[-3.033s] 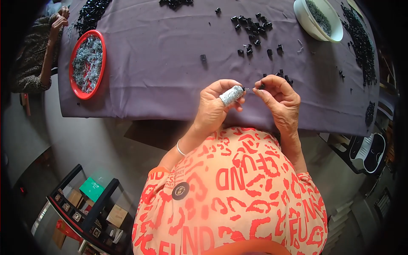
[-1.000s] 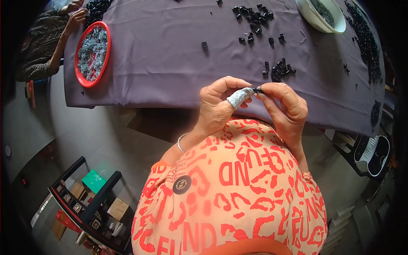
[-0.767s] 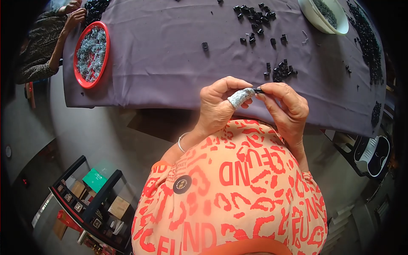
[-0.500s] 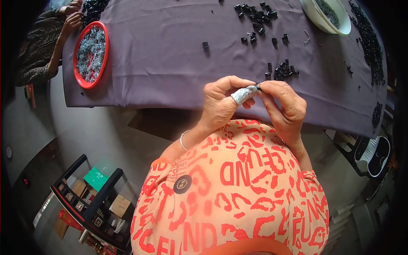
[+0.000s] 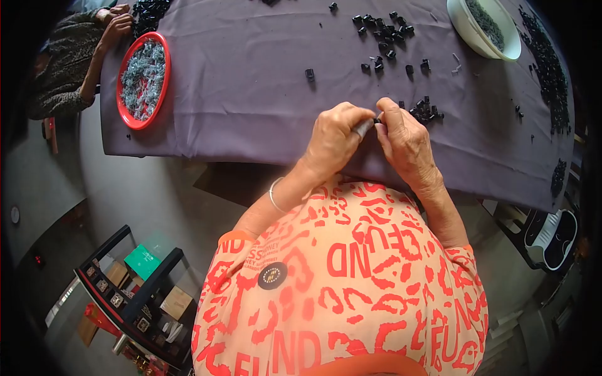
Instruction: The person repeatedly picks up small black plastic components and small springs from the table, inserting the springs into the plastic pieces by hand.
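Note:
My left hand (image 5: 335,139) and my right hand (image 5: 406,139) meet just above the table's near edge. Between their fingertips is a small black part (image 5: 377,121), pinched from both sides and mostly covered, so its exact kind does not show. A grey wrapping (image 5: 362,128) covers one finger of my left hand, partly hidden by the other fingers. Just beyond my right hand lies a small pile of black plastic pieces (image 5: 427,111). Farther out, a looser group of similar black pieces (image 5: 387,37) is scattered on the purple cloth (image 5: 238,94).
A red tray (image 5: 167,75) of grey, thread-like bits stands at left, near another person's hands (image 5: 118,24) and a dark heap (image 5: 150,14). A pale bowl (image 5: 511,51) sits at back right. Black pieces (image 5: 552,81) line the right edge. A shelf (image 5: 128,301) stands lower left.
My hands have turned and shifted slightly; the left now covers more of its wrapped finger, and the right is more upright. The black part stays between them. The whole view has shifted slightly.

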{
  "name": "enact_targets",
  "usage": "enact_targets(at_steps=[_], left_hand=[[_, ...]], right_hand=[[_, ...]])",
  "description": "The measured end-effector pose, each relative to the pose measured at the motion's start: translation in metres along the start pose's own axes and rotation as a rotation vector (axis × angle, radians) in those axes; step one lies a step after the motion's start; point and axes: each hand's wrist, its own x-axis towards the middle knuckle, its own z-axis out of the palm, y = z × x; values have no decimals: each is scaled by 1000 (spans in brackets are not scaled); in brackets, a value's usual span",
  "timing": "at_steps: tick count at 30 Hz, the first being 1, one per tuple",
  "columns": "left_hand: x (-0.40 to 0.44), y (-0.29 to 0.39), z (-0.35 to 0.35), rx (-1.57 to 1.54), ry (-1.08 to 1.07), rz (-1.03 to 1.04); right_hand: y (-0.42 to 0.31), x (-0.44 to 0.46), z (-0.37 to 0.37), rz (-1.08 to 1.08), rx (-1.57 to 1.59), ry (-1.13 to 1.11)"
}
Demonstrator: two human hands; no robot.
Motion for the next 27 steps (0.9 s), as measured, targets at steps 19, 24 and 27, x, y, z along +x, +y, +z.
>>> enact_targets(at_steps=[19,24,27], left_hand=[[14,6,-22,-585,-334,-580],[15,7,-22,-655,-275,-541],[9,-1,-16,-680,-223,-477]], right_hand=[[-2,4,-1,-8,89,-45],[0,3,-11,-16,216,-71],[-6,11,-6,-71,190,55]])
